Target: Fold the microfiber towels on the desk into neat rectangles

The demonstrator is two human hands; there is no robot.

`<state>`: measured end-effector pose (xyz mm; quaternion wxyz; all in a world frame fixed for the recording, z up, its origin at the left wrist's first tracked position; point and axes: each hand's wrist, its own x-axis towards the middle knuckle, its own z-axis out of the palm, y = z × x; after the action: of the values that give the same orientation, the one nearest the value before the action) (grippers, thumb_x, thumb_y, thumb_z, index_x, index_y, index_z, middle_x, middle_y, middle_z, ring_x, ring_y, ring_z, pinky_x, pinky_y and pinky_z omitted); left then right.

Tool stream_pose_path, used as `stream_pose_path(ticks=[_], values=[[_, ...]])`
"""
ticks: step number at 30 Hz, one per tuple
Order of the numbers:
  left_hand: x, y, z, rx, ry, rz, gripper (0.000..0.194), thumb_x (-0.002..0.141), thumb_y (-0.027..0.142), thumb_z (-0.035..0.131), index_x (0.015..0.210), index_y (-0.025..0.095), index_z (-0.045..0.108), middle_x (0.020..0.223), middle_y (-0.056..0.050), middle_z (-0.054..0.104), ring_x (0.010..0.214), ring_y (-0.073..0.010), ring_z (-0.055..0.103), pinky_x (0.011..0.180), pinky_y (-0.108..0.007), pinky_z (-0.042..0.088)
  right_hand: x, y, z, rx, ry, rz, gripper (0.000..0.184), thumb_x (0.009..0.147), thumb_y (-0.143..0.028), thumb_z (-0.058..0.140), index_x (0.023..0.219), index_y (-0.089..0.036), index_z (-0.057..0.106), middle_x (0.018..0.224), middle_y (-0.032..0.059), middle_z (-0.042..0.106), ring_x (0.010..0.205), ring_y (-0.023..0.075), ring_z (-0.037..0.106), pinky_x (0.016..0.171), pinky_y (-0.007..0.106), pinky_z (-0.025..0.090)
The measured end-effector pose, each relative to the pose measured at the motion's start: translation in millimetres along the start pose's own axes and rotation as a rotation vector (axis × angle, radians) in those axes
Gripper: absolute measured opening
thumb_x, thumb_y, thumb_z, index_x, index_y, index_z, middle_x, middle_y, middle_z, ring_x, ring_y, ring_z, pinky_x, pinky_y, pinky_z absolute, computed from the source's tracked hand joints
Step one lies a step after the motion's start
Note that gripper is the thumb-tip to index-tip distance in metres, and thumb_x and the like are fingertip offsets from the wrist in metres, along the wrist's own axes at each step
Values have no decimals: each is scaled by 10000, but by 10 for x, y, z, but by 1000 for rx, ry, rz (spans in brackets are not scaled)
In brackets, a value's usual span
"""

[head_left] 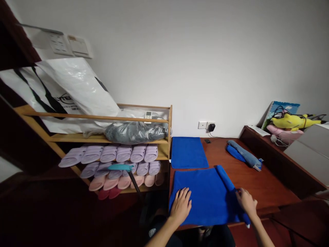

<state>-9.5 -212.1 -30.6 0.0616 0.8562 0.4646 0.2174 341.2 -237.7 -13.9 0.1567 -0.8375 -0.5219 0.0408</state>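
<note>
A bright blue towel (pixel 203 195) lies spread on the reddish-brown desk, its right side turned into a narrow roll. My left hand (pixel 181 203) rests flat on the towel's left part, fingers stretched out. At the right, my right hand (pixel 246 201) is closed on the rolled edge; its fingertips are partly hidden. Behind this towel, a second blue cloth (pixel 189 152) lies flat against the wall side of the desk. Farther right is a folded grey-blue and blue cloth bundle (pixel 244 155), apart from both hands.
Left of the desk (pixel 272 185) stands a wooden rack (pixel 169 137) with several lilac and pink slippers (pixel 123 154), and a large white bag (pixel 77 85) on top. A black plug (pixel 211 127) sits in the wall socket. A yellow plush toy (pixel 290 121) lies on the right ledge.
</note>
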Motion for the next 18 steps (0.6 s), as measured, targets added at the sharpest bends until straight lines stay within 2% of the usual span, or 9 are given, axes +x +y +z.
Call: stream_pose_path(ticks=[2, 5, 7, 9, 10, 11, 13, 15, 18], values=[[1, 36, -45, -27, 12, -16, 334, 865, 184, 431, 1180, 242, 526, 1222, -53, 565, 1142, -221, 494, 998, -434, 378, -64, -213, 29, 30, 33, -60, 484, 870, -450, 283, 1136, -171, 575, 1234, 164, 579, 1139, 320, 535, 920, 559, 403], [-1, 67, -79, -48, 0, -24, 272, 860, 170, 443, 1093, 255, 556, 1124, -39, 585, 1042, -214, 528, 926, -409, 419, -334, -776, 293, 122, 3, -277, 488, 881, -500, 309, 1257, -251, 495, 1365, 48, 494, 1258, 187, 438, 1020, 350, 380], [-10, 56, -85, -44, -3, -29, 255, 860, 168, 445, 1071, 252, 558, 1103, -42, 582, 1019, -216, 531, 900, -403, 428, -528, -1105, 521, 226, -49, -442, 513, 886, -504, 325, 1332, -267, 413, 1421, 46, 427, 1298, 191, 388, 1029, 369, 369], [-26, 19, -93, -29, 4, -48, 253, 861, 167, 442, 1073, 248, 553, 1113, -49, 575, 1019, -220, 529, 892, -402, 431, -633, -1236, 699, 225, -44, -428, 541, 886, -530, 305, 1337, -251, 410, 1443, 77, 389, 1314, 220, 364, 1024, 428, 359], [-36, -7, -100, -18, 8, -60, 253, 861, 169, 442, 1076, 247, 551, 1120, -52, 572, 1020, -221, 529, 893, -402, 431, -638, -1204, 753, 194, -20, -369, 560, 883, -548, 288, 1323, -234, 429, 1444, 98, 383, 1314, 239, 363, 1018, 462, 352], [-45, -35, -109, -7, 12, -74, 251, 861, 172, 443, 1075, 248, 550, 1123, -51, 571, 1019, -221, 530, 894, -401, 432, -612, -1106, 779, 152, 11, -298, 578, 878, -562, 269, 1303, -217, 454, 1437, 119, 388, 1308, 257, 369, 1011, 494, 343], [-60, -87, -131, 11, 17, -97, 236, 861, 182, 447, 1061, 247, 554, 1114, -49, 576, 1004, -219, 540, 888, -396, 440, -489, -736, 757, 61, 72, -163, 604, 867, -577, 237, 1272, -206, 488, 1421, 141, 405, 1297, 288, 376, 996, 548, 325], [-67, -127, -145, 14, 19, -108, 220, 864, 191, 441, 1042, 240, 560, 1101, -51, 586, 1003, -221, 549, 890, -400, 446, -320, -206, 656, -19, 86, -154, 591, 858, -564, 224, 1269, -236, 492, 1433, 125, 390, 1319, 285, 338, 1008, 563, 294], [-71, -176, -126, 3, 25, -93, 227, 876, 197, 406, 1040, 220, 561, 1205, -74, 561, 1145, -238, 500, 957, -419, 420, -75, 672, 435, -122, 65, 14, 622, 816, -590, 243, 1323, -278, 423, 1465, 126, 328, 1347, 319, 277, 966, 659, 260]])
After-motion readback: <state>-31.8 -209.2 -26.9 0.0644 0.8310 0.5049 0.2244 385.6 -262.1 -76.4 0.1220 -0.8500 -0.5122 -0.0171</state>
